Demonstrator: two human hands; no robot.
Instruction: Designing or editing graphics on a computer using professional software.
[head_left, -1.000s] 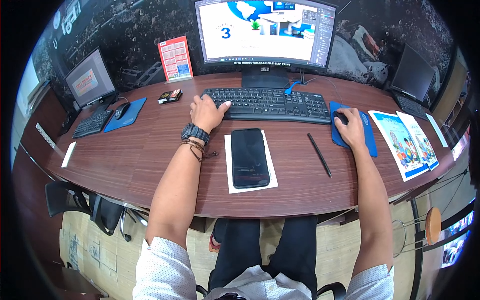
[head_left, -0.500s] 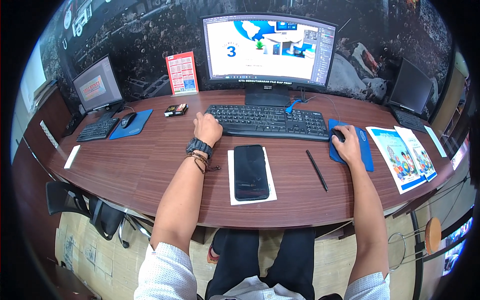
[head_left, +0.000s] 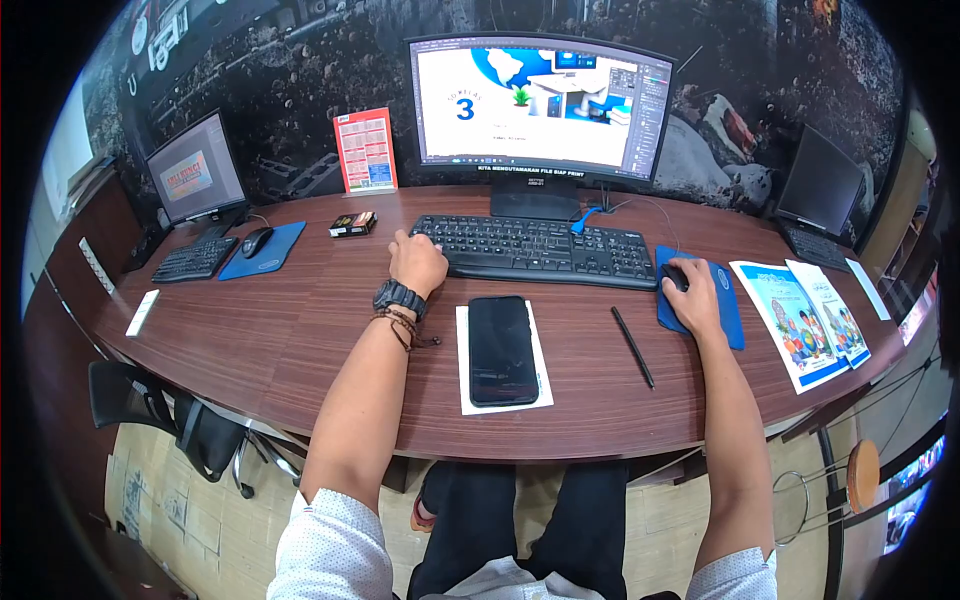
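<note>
My left hand [head_left: 418,262] rests at the left end of a black keyboard [head_left: 540,250], its fingers bent over the keys there and holding nothing. On a blue mouse pad [head_left: 728,318], my right hand [head_left: 697,295] is wrapped over a black computer mouse [head_left: 676,275], which it mostly covers. Behind the keyboard stands a lit curved monitor [head_left: 560,145] with a page layout of blue desk pictures. Between my forearms a black phone [head_left: 503,350] lies on a white sheet [head_left: 464,375]. A thin black stylus-like pen [head_left: 632,346] lies left of my right forearm.
Printed booklets [head_left: 797,335] lie to the right of the mouse pad. A small dark box [head_left: 353,223] and a red calendar stand [head_left: 366,152] are at the back left. A second monitor [head_left: 195,170] with keyboard and mouse stands far left, another dark monitor [head_left: 822,180] far right.
The view has tilted very slightly, so things sit a little lower in it. Both hands stay in place, the right one still over the mouse.
</note>
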